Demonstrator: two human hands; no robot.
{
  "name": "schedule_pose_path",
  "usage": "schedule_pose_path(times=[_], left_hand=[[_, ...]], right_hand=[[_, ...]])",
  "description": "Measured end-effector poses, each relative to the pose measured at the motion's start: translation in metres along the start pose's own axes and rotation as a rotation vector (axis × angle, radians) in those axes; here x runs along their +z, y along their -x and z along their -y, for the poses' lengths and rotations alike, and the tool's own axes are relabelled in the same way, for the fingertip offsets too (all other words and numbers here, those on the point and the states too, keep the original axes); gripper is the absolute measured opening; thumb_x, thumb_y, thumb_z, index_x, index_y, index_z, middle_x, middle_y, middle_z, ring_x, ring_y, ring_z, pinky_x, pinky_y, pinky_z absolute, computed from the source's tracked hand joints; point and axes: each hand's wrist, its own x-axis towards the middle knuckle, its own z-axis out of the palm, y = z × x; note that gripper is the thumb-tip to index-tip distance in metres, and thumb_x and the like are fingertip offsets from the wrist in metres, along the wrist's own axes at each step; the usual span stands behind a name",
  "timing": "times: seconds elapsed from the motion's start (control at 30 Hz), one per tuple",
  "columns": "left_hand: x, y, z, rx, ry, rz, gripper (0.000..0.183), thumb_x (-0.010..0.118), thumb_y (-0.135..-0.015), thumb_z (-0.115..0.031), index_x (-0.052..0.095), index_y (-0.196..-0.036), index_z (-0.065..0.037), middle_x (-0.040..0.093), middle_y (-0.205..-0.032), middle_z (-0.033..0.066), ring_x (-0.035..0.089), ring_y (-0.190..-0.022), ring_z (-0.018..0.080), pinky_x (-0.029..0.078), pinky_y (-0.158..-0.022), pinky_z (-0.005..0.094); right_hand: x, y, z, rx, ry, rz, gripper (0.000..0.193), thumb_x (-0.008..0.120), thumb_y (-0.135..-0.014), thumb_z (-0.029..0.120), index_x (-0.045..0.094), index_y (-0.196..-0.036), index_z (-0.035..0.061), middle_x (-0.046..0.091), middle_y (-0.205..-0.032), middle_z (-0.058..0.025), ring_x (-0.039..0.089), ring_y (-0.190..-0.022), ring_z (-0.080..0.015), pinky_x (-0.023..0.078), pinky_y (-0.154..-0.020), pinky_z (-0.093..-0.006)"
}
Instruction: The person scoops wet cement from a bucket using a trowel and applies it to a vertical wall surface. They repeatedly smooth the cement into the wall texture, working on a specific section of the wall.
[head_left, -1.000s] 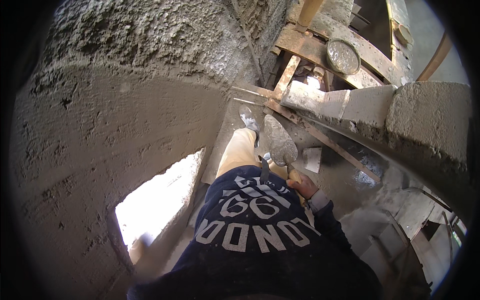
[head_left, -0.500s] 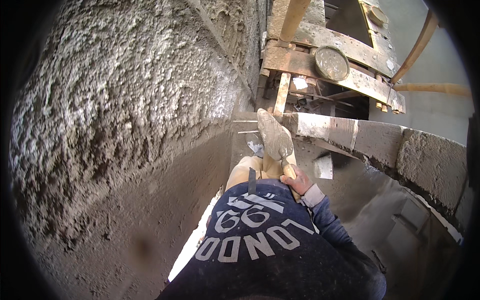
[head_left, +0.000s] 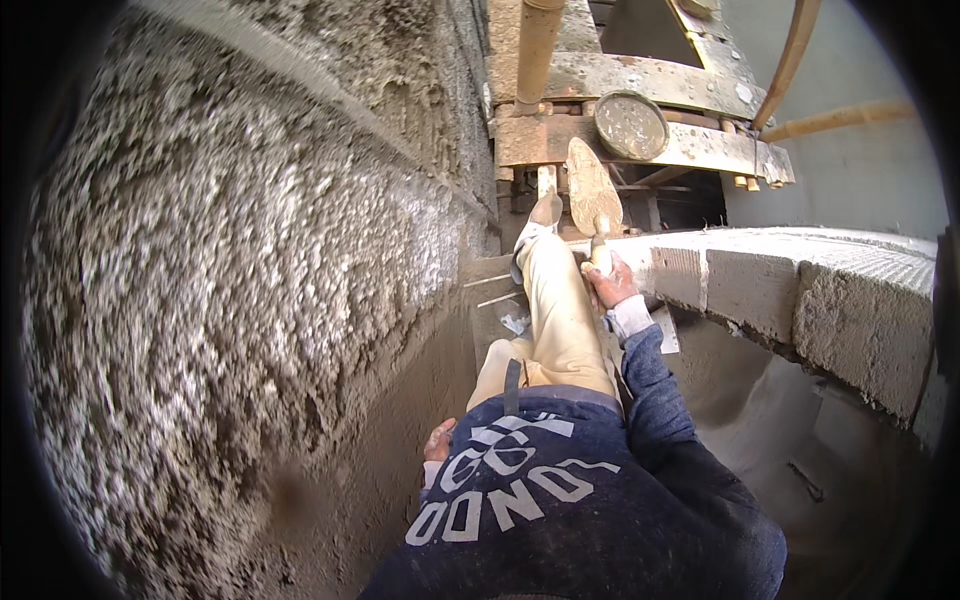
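Trowel, its long blade smeared with dried-looking mortar and pointing away from the wearer, held in the right hand. That hand is clamped around the pale handle, just behind the blade. Seen from above, the blade's tip overlaps the near edge of a wooden plank; whether the two touch cannot be told. Just right of the tip, a round bucket of grey mix sits about midway along that plank, its side reaching the near edge. The left hand shows only in part, low beside the dark sweatshirt and near the rough wall; whether it holds anything cannot be told.

The trowel looks stiff and fairly light, though mortar on the blade would make it front-heavy. The handle, gripped close to the blade as here, seems the right hold; wet mix could make it slippery. The bucket looks heavy for its size and liable to slop; two hands on opposite sides of its rim would suit.
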Motion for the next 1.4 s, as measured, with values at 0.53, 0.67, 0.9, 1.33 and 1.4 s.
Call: schedule_pose_path(times=[0.53, 0.67, 0.9, 1.33, 1.4], left_hand=[[0.223, -0.229, -0.122, 0.041, -0.51, 0.149, 0.028, 0.05, -0.093, -0.013, 0.056, -0.116, 0.004, 0.061, -0.108, 0.0099, 0.057, -0.098, 0.0162, 0.045, -0.09, 0.0275], [0.335, -0.365, -0.132, 0.262, -0.756, 0.268, 0.035, 0.052, -0.094, -0.022, 0.053, -0.118, 0.003, 0.06, -0.112, 0.0123, 0.056, -0.102, 0.017, 0.043, -0.093, 0.0292], [0.584, -0.521, -0.1, 0.132, -0.737, 0.526, 0.067, 0.06, -0.087, -0.036, 0.036, -0.133, 0.008, 0.046, -0.134, 0.0228, 0.047, -0.123, 0.0261, 0.036, -0.102, 0.0322], [0.712, -0.634, -0.047, -0.101, -0.243, 0.423, 0.042, 0.058, -0.082, -0.003, 0.036, -0.118, 0.001, 0.054, -0.104, 0.0179, 0.062, -0.085, 0.0293, 0.059, -0.067, 0.0441], [0.708, -0.628, -0.076, -0.091, -0.338, 0.363, 0.03, 0.059, -0.08, -0.005, 0.041, -0.104, 0.0, 0.056, -0.097, 0.0163, 0.063, -0.081, 0.0278, 0.059, -0.063, 0.0418]], right_hand=[[-0.048, -0.3, -0.073, 0.587, 0.36, -0.398, 0.048, 0.065, -0.08, 0.035, 0.054, -0.116, 0.0041, 0.061, -0.109, -0.0224, 0.057, -0.105, -0.0382, 0.045, -0.089, -0.0437], [-0.102, -0.383, -0.092, 0.692, 0.716, -0.296, 0.042, 0.059, -0.082, 0.037, 0.054, -0.113, 0.0101, 0.063, -0.11, -0.0164, 0.059, -0.106, -0.0338, 0.047, -0.089, -0.0403], [-0.177, -0.487, -0.098, 0.322, 1.28, -0.017, 0.038, 0.059, -0.08, 0.017, 0.049, -0.117, 0.0108, 0.064, -0.104, -0.0128, 0.063, -0.1, -0.0261, 0.05, -0.085, -0.0362], [-0.162, -0.476, -0.085, 0.089, 1.412, 0.327, 0.035, 0.044, -0.095, 0.025, 0.04, -0.126, 0.0089, 0.062, -0.102, -0.0157, 0.061, -0.098, -0.0285, 0.048, -0.085, -0.0382], [-0.182, -0.465, -0.076, 0.145, 1.34, 0.319, 0.037, 0.042, -0.096, 0.034, 0.04, -0.123, 0.0091, 0.063, -0.094, -0.0153, 0.063, -0.091, -0.0285, 0.05, -0.081, -0.0392]])
